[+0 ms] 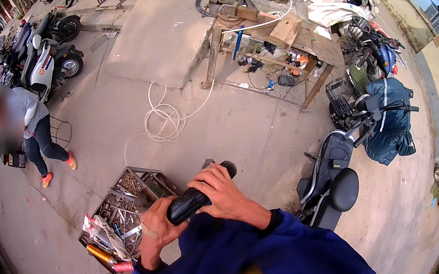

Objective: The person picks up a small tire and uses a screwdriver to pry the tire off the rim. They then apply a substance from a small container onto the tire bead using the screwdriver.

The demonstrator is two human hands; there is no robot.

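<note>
When I checked the yard remotely through the head camera, I found both hands engaged on a single item, a black tyre [187, 205], located at the near centre of the scene, in front of the wearer's blue jacket [220, 253]. The left hand [159, 224] gripped its near left end, with the thumb along the lower side. The right hand [222, 193] grasped it further along, the fingers bent over the top; the far end projected beyond that hand. The tyre lay at a slant, its near end to the left and its far end to the right, and I noted a grooved surface between the hands.

Just to the left, on the ground, I recorded a divided toolbox [145, 170] filled with loose metal parts and tools. A whitish bag [100, 233], an orange cylinder [99, 252] and a red object [123, 267] were at its left and near portions. I could not identify the smaller pieces.

Beyond the box, a pale hose [163, 124] lay coiled on the concrete. At the far right stood a wooden bench [322, 48], cluttered above and below. A black scooter [334, 165] was parked to the right. To the left I observed another person [39, 127] in dark trousers and orange shoes, well apart from the hands.
</note>
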